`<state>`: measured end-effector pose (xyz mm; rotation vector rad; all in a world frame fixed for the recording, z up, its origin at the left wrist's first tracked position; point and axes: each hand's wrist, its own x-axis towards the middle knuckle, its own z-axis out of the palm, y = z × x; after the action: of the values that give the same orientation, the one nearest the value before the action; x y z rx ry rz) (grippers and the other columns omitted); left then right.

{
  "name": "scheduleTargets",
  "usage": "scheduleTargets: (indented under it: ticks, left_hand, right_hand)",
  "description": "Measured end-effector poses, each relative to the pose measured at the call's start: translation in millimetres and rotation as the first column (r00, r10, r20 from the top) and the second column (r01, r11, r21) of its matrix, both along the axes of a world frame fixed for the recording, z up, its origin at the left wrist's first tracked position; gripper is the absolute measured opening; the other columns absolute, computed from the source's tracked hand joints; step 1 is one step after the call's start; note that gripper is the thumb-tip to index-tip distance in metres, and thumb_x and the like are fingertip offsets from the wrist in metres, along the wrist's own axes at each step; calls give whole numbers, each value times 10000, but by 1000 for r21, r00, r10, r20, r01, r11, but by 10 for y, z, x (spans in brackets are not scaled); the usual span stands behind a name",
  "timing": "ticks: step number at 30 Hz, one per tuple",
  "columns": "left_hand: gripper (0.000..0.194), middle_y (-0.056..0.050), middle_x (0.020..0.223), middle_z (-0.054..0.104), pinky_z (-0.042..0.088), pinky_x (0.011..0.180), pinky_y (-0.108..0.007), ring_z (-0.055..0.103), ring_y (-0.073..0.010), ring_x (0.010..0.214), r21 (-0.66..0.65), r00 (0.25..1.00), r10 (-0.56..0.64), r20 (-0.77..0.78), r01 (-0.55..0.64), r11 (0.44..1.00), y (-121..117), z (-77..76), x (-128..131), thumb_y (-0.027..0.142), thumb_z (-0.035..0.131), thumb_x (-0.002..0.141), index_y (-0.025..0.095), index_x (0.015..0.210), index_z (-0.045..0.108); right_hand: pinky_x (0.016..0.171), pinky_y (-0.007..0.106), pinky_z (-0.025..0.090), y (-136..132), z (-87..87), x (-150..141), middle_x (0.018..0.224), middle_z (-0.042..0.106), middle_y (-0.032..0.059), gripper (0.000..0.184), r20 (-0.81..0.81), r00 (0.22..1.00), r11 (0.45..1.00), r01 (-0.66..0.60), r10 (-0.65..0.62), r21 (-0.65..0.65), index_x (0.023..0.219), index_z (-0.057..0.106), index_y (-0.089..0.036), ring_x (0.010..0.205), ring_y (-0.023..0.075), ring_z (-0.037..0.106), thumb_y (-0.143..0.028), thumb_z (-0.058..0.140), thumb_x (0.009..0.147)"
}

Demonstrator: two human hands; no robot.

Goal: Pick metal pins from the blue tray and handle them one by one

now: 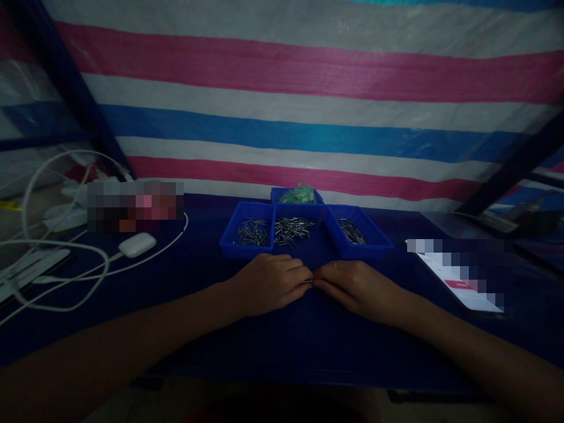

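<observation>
My left hand (pixel 274 282) and my right hand (pixel 359 288) meet fingertip to fingertip just above the blue table. Both are closed in a pinch, and between the fingertips a sliver of a small shiny metal pin (pixel 309 281) shows; the rest of it is hidden. Beyond my left hand stands a blue bin (pixel 247 254) with thin metal pins. A second blue bin (pixel 379 248), behind my right hand, holds more pins. Between these two bins, a loose pile of metal pins (pixel 291 229) lies spread out.
Behind the pile, a third blue bin (pixel 275 194) contains green-tinted clear pieces. White cables (pixel 106 258) and a white rounded case (pixel 137 245) lie at the left. To the right is a lit phone (pixel 467 291), partly blurred. A striped tarp (pixel 308 76) hangs behind the table.
</observation>
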<state>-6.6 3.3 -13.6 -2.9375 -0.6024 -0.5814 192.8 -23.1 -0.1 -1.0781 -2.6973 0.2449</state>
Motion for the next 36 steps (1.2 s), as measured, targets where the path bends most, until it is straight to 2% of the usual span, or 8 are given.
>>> scheduleTargets:
  ticks: [4,19,27,36]
  left_hand:
    - [227,-11,777,569,396,625,-245,498,-125,724,65,997,-71,25,69,996,-9,8,-17,244,341,886,158,901,552]
    - [190,-26,786,562,423,649,-254,498,-142,775,108,998,-53,-35,56,993,20,57,-34,186,365,862,135,884,547]
    - [192,-35,792,558,415,633,-250,497,-142,778,127,994,-107,-24,109,986,-1,46,-23,203,358,862,134,881,535]
    - [114,-40,866,557,417,609,-229,501,-138,808,31,990,-139,-6,140,990,-15,45,-28,204,420,788,136,822,506]
  right_hand:
    - [590,216,382,27,-11,5,727,580,22,240,-35,999,999,-26,25,-39,803,548,-156,639,104,529,-268,353,886]
    - [576,212,369,36,4,8,708,557,6,232,-68,998,994,-22,15,-106,773,512,-164,619,93,510,-260,338,894]
    - [578,210,373,14,17,-1,698,550,8,240,-52,998,996,-32,28,-79,747,518,-160,616,94,510,-267,355,887]
    - [618,237,397,36,1,25,771,580,31,176,1,1000,999,-31,31,-41,858,551,-156,684,120,538,-243,398,862]
